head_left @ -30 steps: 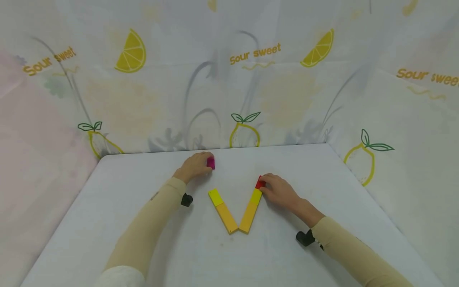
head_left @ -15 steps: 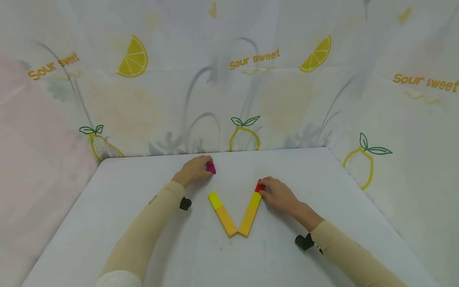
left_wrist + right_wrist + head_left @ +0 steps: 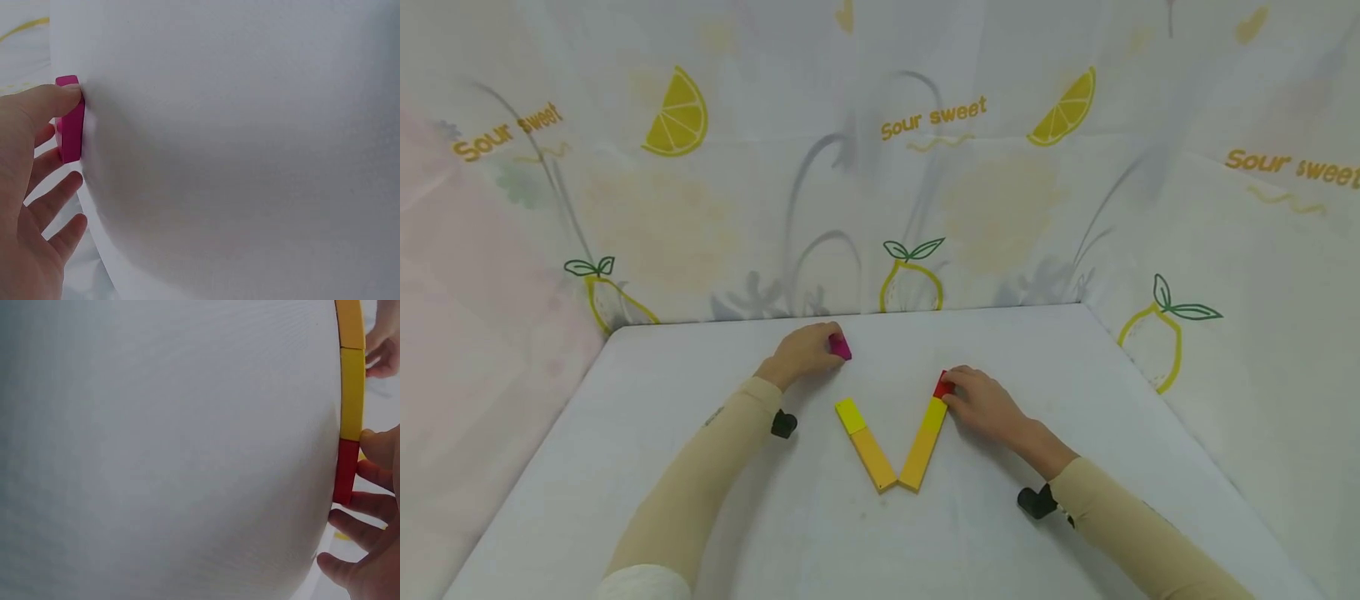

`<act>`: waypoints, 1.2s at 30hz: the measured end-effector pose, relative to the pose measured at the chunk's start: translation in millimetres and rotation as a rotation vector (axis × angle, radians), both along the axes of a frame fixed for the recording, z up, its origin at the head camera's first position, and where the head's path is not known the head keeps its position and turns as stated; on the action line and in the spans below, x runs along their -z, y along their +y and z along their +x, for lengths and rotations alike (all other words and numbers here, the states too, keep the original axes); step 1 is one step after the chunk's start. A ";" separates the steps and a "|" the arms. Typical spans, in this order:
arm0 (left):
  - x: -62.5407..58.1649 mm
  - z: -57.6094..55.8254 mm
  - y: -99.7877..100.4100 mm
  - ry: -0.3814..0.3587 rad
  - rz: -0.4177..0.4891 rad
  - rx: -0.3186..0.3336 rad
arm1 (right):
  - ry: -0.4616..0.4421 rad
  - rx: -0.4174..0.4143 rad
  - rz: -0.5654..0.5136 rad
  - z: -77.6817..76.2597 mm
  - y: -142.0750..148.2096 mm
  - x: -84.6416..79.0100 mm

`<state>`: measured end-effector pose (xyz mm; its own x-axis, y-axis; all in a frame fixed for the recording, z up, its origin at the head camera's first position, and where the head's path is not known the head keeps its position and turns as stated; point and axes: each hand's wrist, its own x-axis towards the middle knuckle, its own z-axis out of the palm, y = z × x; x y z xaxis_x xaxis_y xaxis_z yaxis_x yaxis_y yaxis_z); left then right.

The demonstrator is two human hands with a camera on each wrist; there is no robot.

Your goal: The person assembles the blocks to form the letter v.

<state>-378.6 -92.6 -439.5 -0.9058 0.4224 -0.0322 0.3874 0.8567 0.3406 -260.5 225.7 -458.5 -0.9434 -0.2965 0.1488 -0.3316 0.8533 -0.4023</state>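
Near the back of the table, my left hand (image 3: 805,352) pinches a small magenta block (image 3: 74,128) between thumb and fingers; its other fingers spread apart. My right hand (image 3: 988,404) has thumb and fingertips on a red block (image 3: 942,387), which sits end to end against a yellow block (image 3: 935,414). Below that yellow block lies a longer orange block (image 3: 919,458). A second arm of the V-shape has a yellow block (image 3: 851,415) at its top and an orange block (image 3: 874,459) below. The two orange blocks meet at the bottom point.
The table (image 3: 880,550) has a white cover. Behind it hangs a pale cloth (image 3: 737,208) printed with lemons and words. A black wrist camera (image 3: 785,424) is on the left wrist and another black camera (image 3: 1037,502) on the right.
The magenta block has been turned to a slant and brought slightly nearer in my left hand. My right hand stays at the red block. The head view shifts a little.
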 end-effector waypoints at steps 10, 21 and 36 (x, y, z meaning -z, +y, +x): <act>-0.4 4.9 -2.9 -0.006 0.066 -0.017 | -0.004 -0.002 0.003 -1.1 0.1 1.2; -5.4 13.7 -1.9 0.041 0.082 0.000 | -0.003 -0.006 0.003 -2.3 0.5 2.5; -4.1 26.6 -4.2 0.050 0.079 0.021 | -0.009 0.016 0.005 -2.4 1.0 3.8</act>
<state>-352.0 -96.8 -435.4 -0.8963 0.4411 0.0464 0.4233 0.8194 0.3865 -263.0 226.7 -462.3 -0.9494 -0.2816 0.1391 -0.3140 0.8605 -0.4012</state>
